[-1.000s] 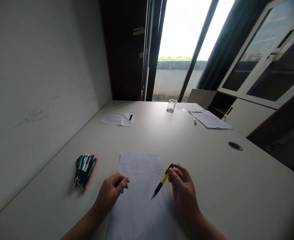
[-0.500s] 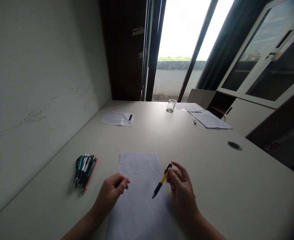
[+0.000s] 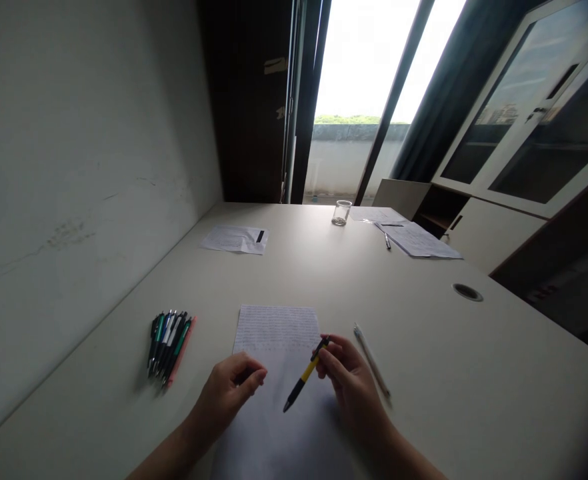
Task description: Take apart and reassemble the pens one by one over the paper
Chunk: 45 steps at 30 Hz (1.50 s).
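Note:
In my right hand (image 3: 353,381) is a yellow and black pen (image 3: 306,373), pinched near its clip end. The pen slants down to the left, its tip over the sheet of paper (image 3: 279,327). Lines of small writing cover the far part of that sheet; its near part is blank. My left hand (image 3: 237,385) is above the sheet's left edge, fingers curled in against the thumb, and I see nothing in it. Just right of my right hand lies a white pen (image 3: 373,360). A bunch of several pens (image 3: 170,348) lies to the left of my left hand.
Farther back on the white table (image 3: 294,273) are a printed sheet (image 3: 235,239), a glass jar (image 3: 341,213) and papers (image 3: 421,239) with a pen (image 3: 387,241) against them. A round cable hole (image 3: 467,292) sits at the right. The wall (image 3: 84,200) borders the table's left side.
My right hand has moved left and slightly nearer with the yellow and black pen, uncovering the white pen. My left hand has shifted slightly right and nearer.

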Available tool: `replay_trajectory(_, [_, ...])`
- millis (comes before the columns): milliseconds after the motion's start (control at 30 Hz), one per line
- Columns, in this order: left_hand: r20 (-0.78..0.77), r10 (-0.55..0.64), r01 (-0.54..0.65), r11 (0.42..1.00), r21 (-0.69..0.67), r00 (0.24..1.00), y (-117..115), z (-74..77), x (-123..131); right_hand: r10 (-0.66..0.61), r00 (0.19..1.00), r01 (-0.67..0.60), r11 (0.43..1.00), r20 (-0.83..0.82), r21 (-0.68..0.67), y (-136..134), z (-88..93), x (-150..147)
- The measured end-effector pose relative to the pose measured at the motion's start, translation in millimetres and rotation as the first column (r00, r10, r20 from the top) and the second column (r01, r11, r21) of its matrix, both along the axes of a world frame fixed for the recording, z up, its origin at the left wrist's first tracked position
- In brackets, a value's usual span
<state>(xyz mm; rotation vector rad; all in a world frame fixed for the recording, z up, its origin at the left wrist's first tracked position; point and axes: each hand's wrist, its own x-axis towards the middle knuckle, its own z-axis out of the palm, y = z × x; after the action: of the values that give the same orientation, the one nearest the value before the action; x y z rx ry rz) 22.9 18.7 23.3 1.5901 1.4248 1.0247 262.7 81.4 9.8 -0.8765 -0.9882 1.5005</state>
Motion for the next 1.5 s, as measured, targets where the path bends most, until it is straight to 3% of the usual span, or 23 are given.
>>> replay_trajectory(200, [-0.005,-0.172,0.172,0.985,-0.002,0.985,-3,4.3,5,0.214,0.976,-0.216,0.974,0.031,0.066,-7,-7.7,-2])
replay_trajectory(567, [-0.002,-0.251,0.250,0.963,-0.106,0.968,-6,6.2,12,0.413,0.911,-0.412,0.905,0.014,0.106,-13,-4.4,-6])
replay_trajectory(733, [0.073,-0.230,0.236,0.968,-0.082,0.970,-7,1.4,12,0.392,0.919,-0.393,0.910,0.034,0.129,-11,-10.3,-5])
replay_trajectory(933, [0.424,-0.166,0.226,0.970,-0.094,0.890,-5,-11.8,8,0.392,0.910,-0.406,0.909,0.135,0.097,-11,-15.4,-3])
replay_trajectory(1067, [0.462,-0.152,0.202,0.977,-0.062,0.874,-5,-9.2,5,0.355,0.890,-0.401,0.908,0.285,0.120,-15,-16.2,-2])
replay_trajectory(1267, [0.535,-0.151,0.181,0.983,-0.003,0.831,-5,-0.6,8,0.150,0.757,-0.466,0.806,0.636,0.365,-14,-9.3,-2])
replay_trajectory(1500, [0.537,-0.144,0.174,0.985,-0.006,0.831,-9,0.5,9,0.135,0.689,-0.538,0.753,0.712,0.379,-13,-16.8,-3])
